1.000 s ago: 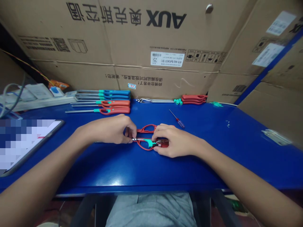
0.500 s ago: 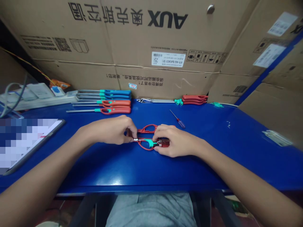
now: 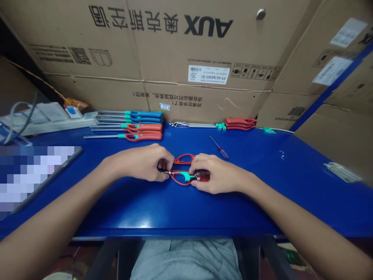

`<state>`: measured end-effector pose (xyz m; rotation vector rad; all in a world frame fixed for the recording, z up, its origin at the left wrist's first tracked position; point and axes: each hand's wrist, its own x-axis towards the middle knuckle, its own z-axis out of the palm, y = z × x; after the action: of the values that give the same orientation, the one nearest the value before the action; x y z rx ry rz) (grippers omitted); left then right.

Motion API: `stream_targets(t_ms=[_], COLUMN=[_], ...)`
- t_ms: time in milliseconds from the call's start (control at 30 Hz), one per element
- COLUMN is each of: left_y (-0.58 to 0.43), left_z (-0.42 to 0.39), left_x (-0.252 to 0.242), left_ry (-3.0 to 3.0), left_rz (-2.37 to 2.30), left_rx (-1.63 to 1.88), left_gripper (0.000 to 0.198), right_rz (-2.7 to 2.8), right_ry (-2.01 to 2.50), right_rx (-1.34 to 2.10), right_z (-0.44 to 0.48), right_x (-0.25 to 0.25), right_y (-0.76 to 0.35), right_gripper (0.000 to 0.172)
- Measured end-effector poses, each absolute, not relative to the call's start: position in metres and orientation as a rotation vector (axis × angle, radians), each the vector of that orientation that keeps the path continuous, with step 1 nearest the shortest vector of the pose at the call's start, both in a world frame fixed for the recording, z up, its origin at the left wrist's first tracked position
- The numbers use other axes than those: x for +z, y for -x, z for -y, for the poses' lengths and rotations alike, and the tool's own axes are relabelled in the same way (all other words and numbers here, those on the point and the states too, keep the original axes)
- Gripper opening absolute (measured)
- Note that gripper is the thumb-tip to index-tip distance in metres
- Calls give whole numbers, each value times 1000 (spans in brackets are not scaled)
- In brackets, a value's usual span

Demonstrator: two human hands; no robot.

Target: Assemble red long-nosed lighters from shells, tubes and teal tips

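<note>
An opened red utility lighter (image 3: 177,181) lies on the blue table, its green trigger (image 3: 185,176) and inner parts showing. At its left end, my left hand (image 3: 155,163) is closed, thumb and fingers pinching a small silver metal piece (image 3: 165,172). The fingers partly hide this piece. My right hand (image 3: 215,173) wraps round the handle end of the lighter and covers most of the dark reddish, see-through tank (image 3: 203,175). Just behind lies the other red handle half (image 3: 184,158), partly hidden by both hands.
A screwdriver (image 3: 220,148) lies behind my right hand. Finished-looking lighters (image 3: 144,136) are stacked back left; red handle shells (image 3: 240,123), green parts (image 3: 220,126) and metal tubes (image 3: 201,125) line the cardboard (image 3: 163,83). A tablet (image 3: 43,182) and power strip (image 3: 52,124) stand left.
My left fingers have shifted their grip around the silver piece, and the thumb side sits slightly lower. My right hand stays on the handle end. The view has moved slightly.
</note>
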<state>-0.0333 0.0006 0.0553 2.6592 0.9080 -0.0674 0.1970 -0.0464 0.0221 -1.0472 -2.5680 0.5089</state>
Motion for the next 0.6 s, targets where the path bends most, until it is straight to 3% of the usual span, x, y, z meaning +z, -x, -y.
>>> stream_targets(t_ms=[400,600], left_y=[33,30], left_z=[0,1], left_x=[50,49], left_ry=[-2702,-2664], left_rz=[-908,-907], left_rx=[50,-20], left_gripper=[18,25], right_rz=[2572,2307], right_ry=[1044,1293], right_rx=[458,112], right_z=[46,27], right_x=[28,49], right_y=[-200,-240], right_gripper=[16,13])
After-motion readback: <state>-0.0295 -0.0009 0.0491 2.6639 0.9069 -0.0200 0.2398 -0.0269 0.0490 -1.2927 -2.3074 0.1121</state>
